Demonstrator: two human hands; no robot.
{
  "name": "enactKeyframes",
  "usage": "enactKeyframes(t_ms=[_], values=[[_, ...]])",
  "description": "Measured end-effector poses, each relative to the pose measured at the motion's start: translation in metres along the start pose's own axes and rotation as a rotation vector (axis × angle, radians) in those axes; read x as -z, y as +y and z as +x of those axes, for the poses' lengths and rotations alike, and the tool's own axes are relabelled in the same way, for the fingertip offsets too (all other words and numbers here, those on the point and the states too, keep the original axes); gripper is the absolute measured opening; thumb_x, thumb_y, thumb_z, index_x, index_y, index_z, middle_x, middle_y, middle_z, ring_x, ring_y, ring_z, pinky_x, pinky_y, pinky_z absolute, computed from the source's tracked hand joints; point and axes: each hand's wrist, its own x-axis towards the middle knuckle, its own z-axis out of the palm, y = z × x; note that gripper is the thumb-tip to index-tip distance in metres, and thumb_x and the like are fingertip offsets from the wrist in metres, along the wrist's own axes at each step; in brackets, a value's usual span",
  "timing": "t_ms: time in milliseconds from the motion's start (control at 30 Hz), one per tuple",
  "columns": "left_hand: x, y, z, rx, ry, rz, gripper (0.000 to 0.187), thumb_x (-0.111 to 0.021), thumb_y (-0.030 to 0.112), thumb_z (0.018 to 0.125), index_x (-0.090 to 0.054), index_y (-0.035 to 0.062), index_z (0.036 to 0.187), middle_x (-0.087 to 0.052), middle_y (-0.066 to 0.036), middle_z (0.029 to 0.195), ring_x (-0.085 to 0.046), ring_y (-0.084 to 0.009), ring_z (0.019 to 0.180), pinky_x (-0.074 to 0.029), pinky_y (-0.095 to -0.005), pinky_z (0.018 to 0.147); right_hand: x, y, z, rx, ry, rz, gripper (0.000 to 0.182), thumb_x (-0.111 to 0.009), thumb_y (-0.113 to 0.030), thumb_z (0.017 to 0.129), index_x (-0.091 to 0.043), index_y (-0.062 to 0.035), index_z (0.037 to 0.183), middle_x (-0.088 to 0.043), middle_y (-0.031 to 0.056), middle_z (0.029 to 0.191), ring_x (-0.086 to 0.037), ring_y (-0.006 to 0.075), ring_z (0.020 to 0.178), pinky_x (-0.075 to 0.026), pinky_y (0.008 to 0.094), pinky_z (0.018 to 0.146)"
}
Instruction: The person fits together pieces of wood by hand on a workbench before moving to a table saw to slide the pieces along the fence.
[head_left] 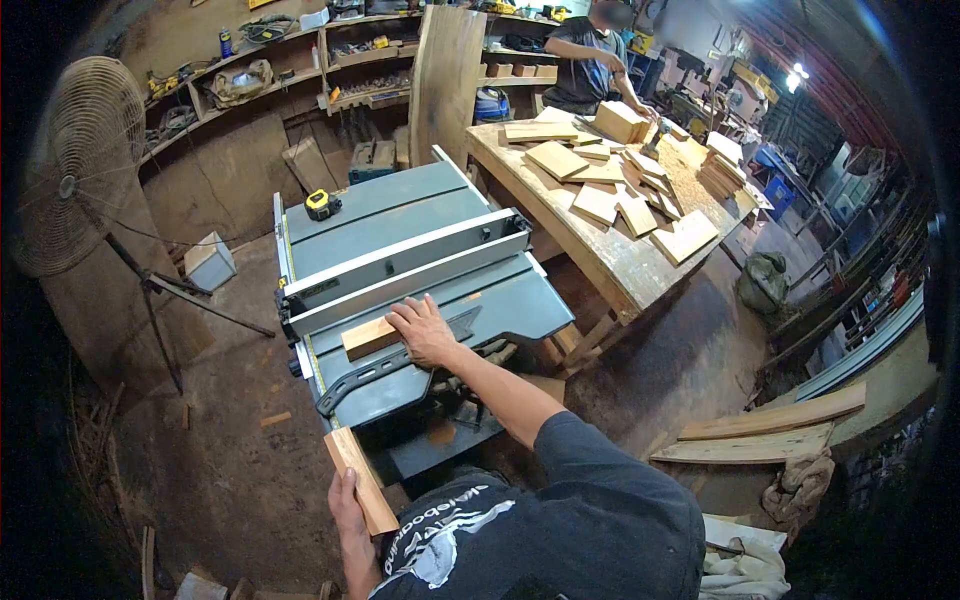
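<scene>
Two hands: right hand (425,330) covers wood block (368,336) (half hidden); left hand (347,500) grips plank (360,478).

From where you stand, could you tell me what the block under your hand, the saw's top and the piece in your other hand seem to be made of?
The block under the right hand looks like bare, pale sawn wood, unfinished. The saw table seems painted or coated metal, flat grey-blue with a dull sheen. The piece in the left hand looks like similar raw wood, orange-brown with visible grain.

grey table saw (400,230), tan wood block (368,336)
</scene>
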Motion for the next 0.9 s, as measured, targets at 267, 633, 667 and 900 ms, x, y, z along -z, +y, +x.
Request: enactKeyframes(t_ms=[267, 633, 667, 900], values=[[0.016, -0.001, -0.004, -0.010, 0.047, -0.085, 0.040, -0.061, 0.027, 0.102, -0.063, -0.0018, 0.130, -0.069, -0.006, 0.113, -0.065, -0.0154, 0.099, -0.050, -0.0290, 0.089, 0.002, -0.001, -0.012, 0.038, 0.184, 0.078, 0.057, -0.065, -0.019, 0.085, -0.050, -0.0141, 0.140, -0.048, 0.0130, 0.148, -0.040, 0.0373, 0.143, -0.027, 0.0620, 0.118], [0.012, 0.001, -0.007, -0.024, -0.019, -0.136, 0.043, -0.061, 0.025, 0.101, -0.060, -0.0025, 0.134, -0.068, -0.008, 0.117, -0.065, -0.0171, 0.102, -0.050, -0.0295, 0.092, -0.004, 0.000, -0.013, 0.030, 0.254, 0.073, 0.058, -0.064, -0.022, 0.081, -0.053, -0.0126, 0.137, -0.051, 0.0136, 0.144, -0.042, 0.0369, 0.140, -0.030, 0.0613, 0.116], [0.010, 0.004, -0.008, -0.014, -0.002, -0.114, 0.043, -0.060, 0.026, 0.101, -0.060, -0.0026, 0.133, -0.068, -0.008, 0.116, -0.065, -0.0168, 0.102, -0.050, -0.0294, 0.091, -0.005, 0.000, -0.013, 0.024, 0.259, 0.068, 0.058, -0.064, -0.022, 0.081, -0.054, -0.0125, 0.137, -0.051, 0.0138, 0.144, -0.043, 0.0367, 0.140, -0.031, 0.0611, 0.116], [0.009, 0.004, -0.002, 0.135, -0.003, -0.137, 0.038, -0.060, 0.030, 0.097, -0.061, -0.0020, 0.118, -0.068, -0.011, 0.089, -0.067, -0.0211, 0.070, -0.056, -0.0331, 0.064, 0.001, -0.004, -0.014, -0.007, 0.266, 0.048, 0.057, -0.064, -0.024, 0.081, -0.055, -0.0105, 0.136, -0.052, 0.0136, 0.142, -0.044, 0.0365, 0.136, -0.032, 0.0599, 0.115]])
